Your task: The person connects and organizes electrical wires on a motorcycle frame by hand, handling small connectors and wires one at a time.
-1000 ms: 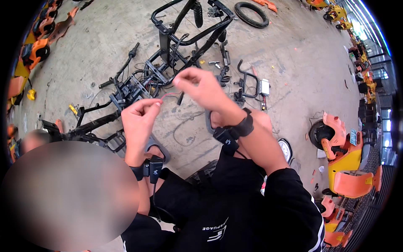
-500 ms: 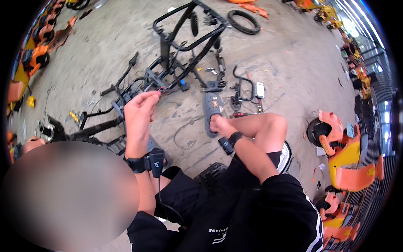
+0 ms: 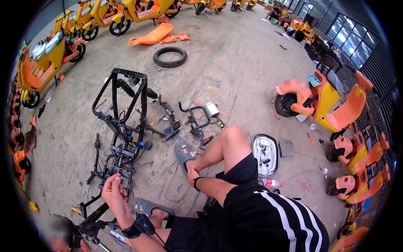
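Note:
My left hand (image 3: 115,194) is raised at the lower left, thumb and fingertips pinched together. A thin red wire (image 3: 120,169) seems to show at those fingertips, too small to make out fully. Just beyond the hand, a stripped black scooter frame (image 3: 119,164) lies with its handlebar, cables and bare tubes exposed. My right hand (image 3: 192,173) is down at my right ankle, fingers bent against it above a grey clog (image 3: 183,152); some fingers are hidden. My other clog (image 3: 147,206) is by the frame, near my left wrist.
Right of the frame lie a bent black bracket (image 3: 197,119), a white-and-grey box (image 3: 212,109) and a red-handled screwdriver (image 3: 206,140). A white tray (image 3: 265,156) with small parts and a bottle (image 3: 272,183) sit beside my leg. Beyond are a tyre (image 3: 169,56) and parked yellow-orange scooters (image 3: 336,105).
My view has swung up and to the right, so the scooters and tray come into sight. Both hands keep much the same pose, the left still pinched, the right still at my ankle.

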The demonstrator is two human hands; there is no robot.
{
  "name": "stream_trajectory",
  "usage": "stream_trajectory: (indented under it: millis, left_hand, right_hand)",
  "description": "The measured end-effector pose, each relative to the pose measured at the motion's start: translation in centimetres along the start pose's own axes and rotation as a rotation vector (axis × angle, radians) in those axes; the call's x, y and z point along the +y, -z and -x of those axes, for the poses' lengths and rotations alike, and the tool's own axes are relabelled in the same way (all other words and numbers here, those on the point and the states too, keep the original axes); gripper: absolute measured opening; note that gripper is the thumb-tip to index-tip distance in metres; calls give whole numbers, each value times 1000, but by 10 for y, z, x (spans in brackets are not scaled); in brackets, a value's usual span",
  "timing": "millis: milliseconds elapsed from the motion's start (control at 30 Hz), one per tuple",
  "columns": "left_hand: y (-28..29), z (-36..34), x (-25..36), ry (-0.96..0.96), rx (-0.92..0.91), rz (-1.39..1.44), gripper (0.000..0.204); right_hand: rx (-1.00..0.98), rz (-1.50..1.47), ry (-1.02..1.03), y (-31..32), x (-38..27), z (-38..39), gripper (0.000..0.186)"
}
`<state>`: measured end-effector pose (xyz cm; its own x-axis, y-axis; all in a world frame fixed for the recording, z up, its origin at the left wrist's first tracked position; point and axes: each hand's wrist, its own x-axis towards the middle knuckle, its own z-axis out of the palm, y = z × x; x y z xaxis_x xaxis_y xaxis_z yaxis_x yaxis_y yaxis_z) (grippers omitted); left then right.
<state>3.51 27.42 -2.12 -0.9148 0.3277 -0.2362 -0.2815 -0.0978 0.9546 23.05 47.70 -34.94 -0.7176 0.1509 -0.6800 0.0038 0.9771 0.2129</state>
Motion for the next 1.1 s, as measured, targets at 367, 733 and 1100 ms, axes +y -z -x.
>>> stream_trajectory:
  millis: [367,733,1100]
  left_hand:
    - [7,0,2,9,-9,-4,12]
    - [1,-2,0,56,-11,27,14]
    - [-13,-5,2,73,-8,39,11]
  right_hand:
    - [63,226,48,-27,-6,-14,36]
    - [-15,144,-4,-10,-14,-23,36]
    - [-40,111,-32,-10,-16,-25,35]
